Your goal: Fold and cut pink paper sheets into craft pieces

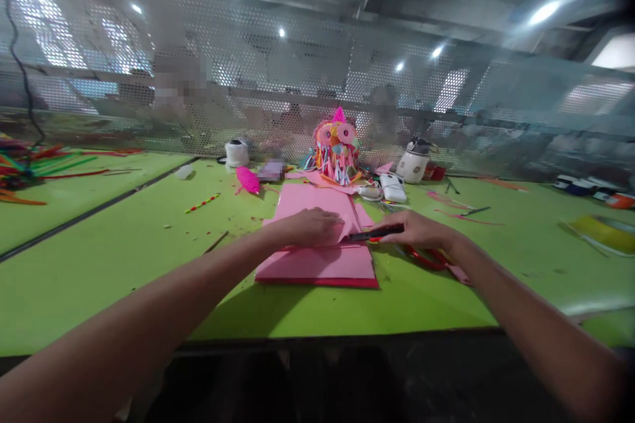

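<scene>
My left hand (315,226) lies flat, fingers stretched out, on a pink paper sheet (310,201). More pink sheets (312,268) are stacked beneath it, with a red layer at the bottom edge. In my right hand (421,230) is a black utility knife (380,232), pointing left. Its tip is at the right side of the paper, where the sheet is lifted and creased beside my left fingers. Red-handled scissors (429,259) lie under my right wrist, partly hidden.
Behind the paper stands a pink paper figure with round eyes and fringe (338,145). Around it are a magenta bundle (247,180), a white earphone case (393,187), and a white jar (414,162). Yellow tape (602,234) lies right, colourful strips (30,168) far left. A perforated screen (297,92) borders the green table.
</scene>
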The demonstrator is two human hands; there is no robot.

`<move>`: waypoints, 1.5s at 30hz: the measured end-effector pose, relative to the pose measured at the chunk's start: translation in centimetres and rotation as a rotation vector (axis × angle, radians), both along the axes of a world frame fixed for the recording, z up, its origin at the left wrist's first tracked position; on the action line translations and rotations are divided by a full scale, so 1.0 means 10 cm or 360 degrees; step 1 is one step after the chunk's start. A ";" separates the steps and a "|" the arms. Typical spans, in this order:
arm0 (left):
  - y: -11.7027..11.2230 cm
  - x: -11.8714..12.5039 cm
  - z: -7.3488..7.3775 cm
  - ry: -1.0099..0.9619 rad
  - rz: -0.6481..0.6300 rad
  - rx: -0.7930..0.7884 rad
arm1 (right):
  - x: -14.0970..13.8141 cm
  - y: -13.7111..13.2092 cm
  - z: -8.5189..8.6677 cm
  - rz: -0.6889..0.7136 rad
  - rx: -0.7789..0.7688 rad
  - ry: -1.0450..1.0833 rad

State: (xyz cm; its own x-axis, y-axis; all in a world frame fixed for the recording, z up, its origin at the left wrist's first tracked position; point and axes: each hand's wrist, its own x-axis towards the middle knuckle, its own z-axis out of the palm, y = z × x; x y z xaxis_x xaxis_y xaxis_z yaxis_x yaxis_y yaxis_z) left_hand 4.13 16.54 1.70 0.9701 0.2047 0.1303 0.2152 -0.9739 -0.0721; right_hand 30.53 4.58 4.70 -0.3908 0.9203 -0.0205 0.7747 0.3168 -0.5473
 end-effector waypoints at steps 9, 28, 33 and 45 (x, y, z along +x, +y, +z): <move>0.05 -0.32 0.07 -0.0317 0.0009 -0.0330 | 0.07 0.07 -0.08 0.0036 -0.0097 0.0062; 0.06 -0.39 -0.13 -0.0394 -0.0023 -0.0108 | -0.18 -0.19 -0.17 -0.0046 0.0236 0.0001; 0.05 -0.39 -0.12 -0.0410 -0.0022 -0.0116 | -0.20 -0.31 -0.23 -0.0095 0.0295 -0.0036; 0.08 -0.39 -0.16 -0.0403 0.0002 -0.0134 | -0.25 -0.26 -0.20 -0.0060 0.0316 -0.0012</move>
